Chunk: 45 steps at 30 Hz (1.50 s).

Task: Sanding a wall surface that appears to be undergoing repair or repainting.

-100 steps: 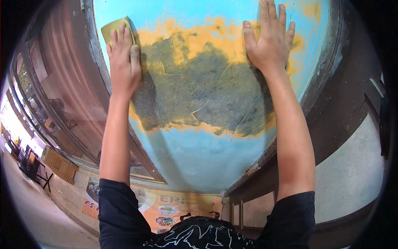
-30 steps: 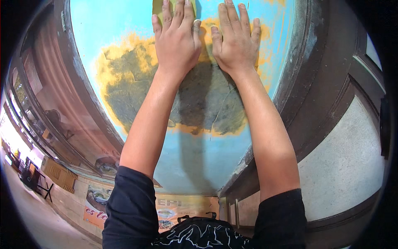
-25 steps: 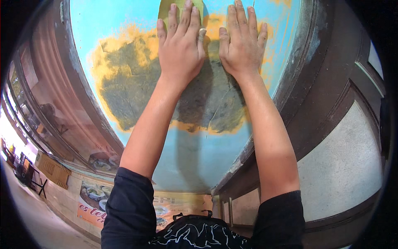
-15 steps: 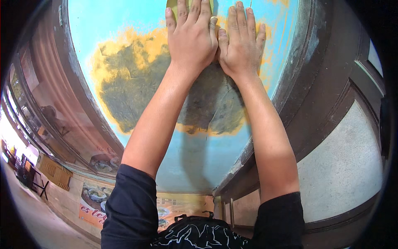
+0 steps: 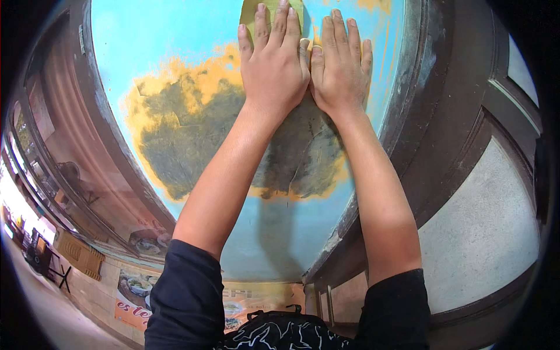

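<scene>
My left hand [image 5: 274, 70] lies flat with its fingers stretched out over a yellow-green sheet [image 5: 249, 13] that looks like sandpaper, pressing it to a light-blue panel [image 5: 169, 26]. Most of the sheet is hidden under the fingers and by the top edge of the picture. Close beside it on the right, my right hand [image 5: 341, 76] rests flat on the panel, fingers extended, holding nothing. The two thumbs almost meet. Below and left of the hands spreads a rough dark-grey patch [image 5: 198, 128] with an orange-yellow border [image 5: 140, 111].
Dark wooden framing [image 5: 408, 99] edges the panel, with a pale inset [image 5: 481, 227] at right. On the left is a window with a pinkish curtain [image 5: 76, 111]. Lower down are a printed banner [image 5: 131, 297], a stack of tan plastic stools [image 5: 79, 254] and a black bag [image 5: 280, 326].
The whole view has shifted slightly, so the patch and both hands sit a little lower. My left hand has slid slightly to the right over the panel. Both hands remain flat.
</scene>
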Tool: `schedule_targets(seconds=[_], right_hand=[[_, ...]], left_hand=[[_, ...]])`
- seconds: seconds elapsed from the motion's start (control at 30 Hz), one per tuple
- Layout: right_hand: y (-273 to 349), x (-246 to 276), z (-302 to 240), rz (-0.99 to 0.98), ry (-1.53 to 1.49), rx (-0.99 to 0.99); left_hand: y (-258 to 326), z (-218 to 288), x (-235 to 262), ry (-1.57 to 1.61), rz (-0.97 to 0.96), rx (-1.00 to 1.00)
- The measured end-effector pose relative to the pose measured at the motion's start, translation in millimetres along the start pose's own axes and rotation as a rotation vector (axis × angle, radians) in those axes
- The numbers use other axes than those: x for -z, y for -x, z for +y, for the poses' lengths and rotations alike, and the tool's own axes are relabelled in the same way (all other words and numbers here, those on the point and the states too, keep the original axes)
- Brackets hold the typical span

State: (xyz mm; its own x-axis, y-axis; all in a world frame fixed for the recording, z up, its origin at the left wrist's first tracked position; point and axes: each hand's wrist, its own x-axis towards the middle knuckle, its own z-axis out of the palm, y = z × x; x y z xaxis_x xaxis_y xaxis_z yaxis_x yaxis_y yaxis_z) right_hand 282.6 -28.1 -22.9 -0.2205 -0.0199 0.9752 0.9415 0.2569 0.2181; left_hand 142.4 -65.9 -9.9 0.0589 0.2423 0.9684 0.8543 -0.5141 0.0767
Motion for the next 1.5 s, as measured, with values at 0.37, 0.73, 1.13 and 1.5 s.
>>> schedule_targets(seconds=[0.37, 0.73, 1.13, 1.5], right_hand=[[17.6, 0.9, 10.1, -0.017, 0.014, 0.000], [0.5, 11.8, -6.7, 0.093, -0.244, 0.110], [-31.4, 23.3, -9.2, 0.023, 0.055, 0.246], [-51.5, 41.2, -84.9, -0.333, 0.479, 0.335]], left_hand=[[22.0, 6.7, -42.7, -0.085, 0.237, -0.071], [12.4, -12.7, -8.8, 0.048, 0.237, -0.153], [6.3, -81.4, 36.2, -0.083, 0.129, -0.414], [1.3, -112.9, 9.6, 0.099, 0.264, -0.556]])
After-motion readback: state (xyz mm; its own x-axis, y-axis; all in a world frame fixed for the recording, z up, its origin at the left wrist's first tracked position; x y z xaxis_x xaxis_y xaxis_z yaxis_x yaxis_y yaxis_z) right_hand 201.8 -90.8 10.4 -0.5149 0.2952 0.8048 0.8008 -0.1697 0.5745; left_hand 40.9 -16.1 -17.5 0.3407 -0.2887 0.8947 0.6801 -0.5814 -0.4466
